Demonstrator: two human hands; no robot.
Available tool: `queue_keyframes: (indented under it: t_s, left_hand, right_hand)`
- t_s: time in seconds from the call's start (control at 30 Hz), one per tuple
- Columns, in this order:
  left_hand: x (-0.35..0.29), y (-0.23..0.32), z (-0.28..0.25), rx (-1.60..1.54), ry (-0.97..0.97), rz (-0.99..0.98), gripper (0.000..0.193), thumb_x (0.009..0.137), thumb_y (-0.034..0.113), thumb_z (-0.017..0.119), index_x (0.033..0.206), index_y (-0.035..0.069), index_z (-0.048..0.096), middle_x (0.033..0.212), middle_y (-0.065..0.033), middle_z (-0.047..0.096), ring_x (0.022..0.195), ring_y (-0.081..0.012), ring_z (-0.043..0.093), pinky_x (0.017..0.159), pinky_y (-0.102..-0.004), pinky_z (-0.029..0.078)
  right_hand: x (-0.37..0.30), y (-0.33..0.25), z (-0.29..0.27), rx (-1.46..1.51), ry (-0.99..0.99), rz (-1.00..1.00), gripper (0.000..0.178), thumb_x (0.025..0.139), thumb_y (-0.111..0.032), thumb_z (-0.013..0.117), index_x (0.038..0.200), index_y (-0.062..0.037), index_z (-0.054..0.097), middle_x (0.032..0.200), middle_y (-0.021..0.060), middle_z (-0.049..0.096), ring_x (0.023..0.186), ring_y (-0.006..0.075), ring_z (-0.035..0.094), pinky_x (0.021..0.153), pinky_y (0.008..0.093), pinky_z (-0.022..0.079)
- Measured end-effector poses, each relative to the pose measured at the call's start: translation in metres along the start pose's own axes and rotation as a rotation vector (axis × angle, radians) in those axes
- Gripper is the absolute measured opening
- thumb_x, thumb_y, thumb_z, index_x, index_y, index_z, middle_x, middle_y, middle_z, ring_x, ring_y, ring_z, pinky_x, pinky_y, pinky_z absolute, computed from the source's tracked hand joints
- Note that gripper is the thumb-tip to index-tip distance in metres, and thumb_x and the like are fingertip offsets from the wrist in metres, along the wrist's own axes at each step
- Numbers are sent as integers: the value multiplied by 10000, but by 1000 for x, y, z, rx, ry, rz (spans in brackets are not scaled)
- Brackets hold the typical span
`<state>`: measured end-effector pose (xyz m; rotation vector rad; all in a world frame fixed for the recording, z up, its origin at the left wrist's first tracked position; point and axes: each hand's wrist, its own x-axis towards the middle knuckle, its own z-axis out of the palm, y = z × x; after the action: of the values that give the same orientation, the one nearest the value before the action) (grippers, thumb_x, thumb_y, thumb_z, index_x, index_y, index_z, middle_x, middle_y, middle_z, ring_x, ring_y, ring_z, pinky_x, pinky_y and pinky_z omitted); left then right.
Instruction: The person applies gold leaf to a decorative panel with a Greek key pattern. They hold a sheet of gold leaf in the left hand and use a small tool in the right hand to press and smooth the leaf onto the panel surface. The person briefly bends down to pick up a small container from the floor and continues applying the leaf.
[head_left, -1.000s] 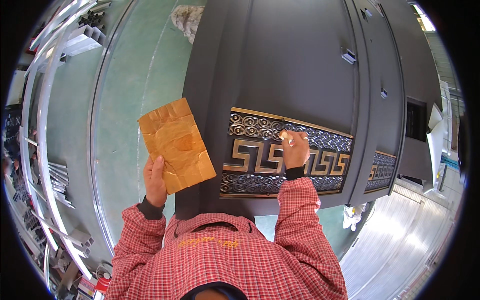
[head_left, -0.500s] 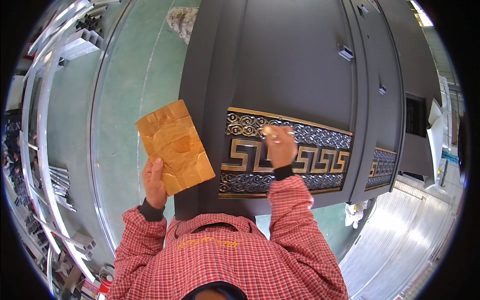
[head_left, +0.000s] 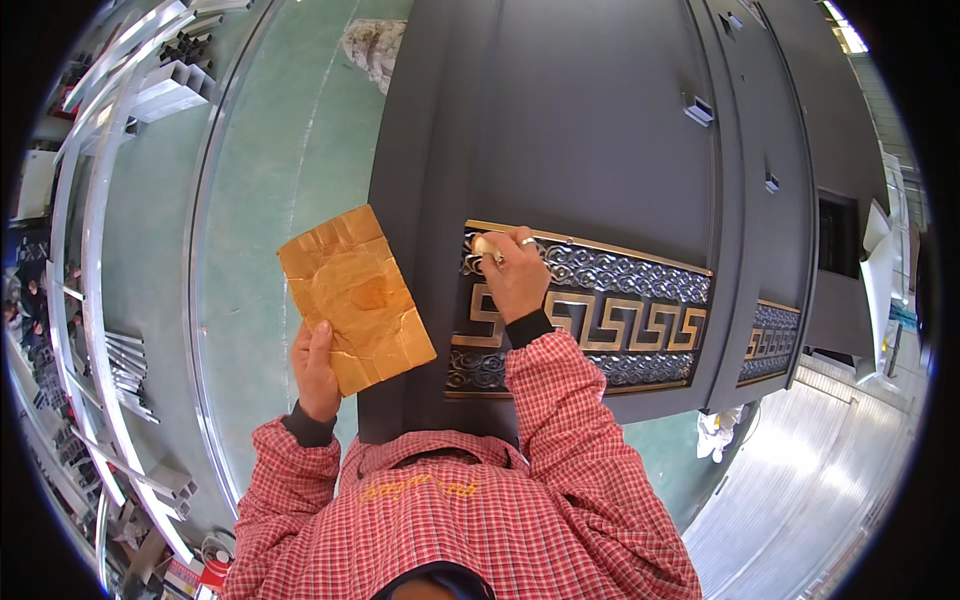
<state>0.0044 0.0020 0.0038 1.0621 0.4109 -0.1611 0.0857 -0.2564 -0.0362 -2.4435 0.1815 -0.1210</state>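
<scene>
The ornamental strip (head_left: 612, 325) is set on a dark panel (head_left: 590, 120); at its upper left, 1 pale wad (head_left: 484, 245) is pinched by the right hand (head_left: 518, 278); cardboard (head_left: 352, 292) is gripped by the left hand (head_left: 317, 374).

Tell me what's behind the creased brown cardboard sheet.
Green floor shows left of the creased brown cardboard sheet, a flat dark grey panel right of it. The left hand grips it, thumb in front; the other fingertips and anything else directly behind are covered.
</scene>
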Motion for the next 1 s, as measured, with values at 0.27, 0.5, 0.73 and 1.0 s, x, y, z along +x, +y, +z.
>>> queue_keyframes:
  t_s: [0.27, 0.5, 0.73, 1.0]
  left_hand:
    - [0, 1, -4, -23, -5, 5, 335, 994, 172, 400, 1257, -29, 452, 1196, -98, 566, 1049, -166, 571, 900, -291, 471]
    - [2, 1, -3, -19, -11, 11, 339, 992, 170, 405, 1265, -26, 444, 1204, -99, 561, 1052, -165, 568, 900, -292, 470]
    - [2, 3, 0, -11, -15, -1, 335, 990, 172, 404, 1260, -23, 445, 1202, -99, 561, 1056, -167, 566, 907, -293, 464]
    - [2, 2, -2, 3, -6, -5, 335, 989, 175, 407, 1253, -27, 452, 1194, -97, 565, 1043, -164, 569, 900, -290, 465]
  right_hand:
    - [6, 7, 1, -67, -8, 27, 154, 745, -114, 660, 899, -132, 653, 914, 38, 566, 755, 259, 621, 625, 367, 510]
    - [-2, 3, -3, -84, 6, -23, 167, 739, -112, 663, 903, -142, 656, 886, 42, 561, 728, 251, 615, 607, 363, 508]
    - [-15, 14, 1, -112, 3, -22, 156, 729, -142, 679, 883, -153, 658, 894, 49, 570, 743, 247, 621, 606, 379, 504]
    - [-25, 43, -28, -37, 40, 18, 187, 722, -110, 664, 905, -143, 683, 919, 40, 586, 743, 239, 620, 619, 349, 500]
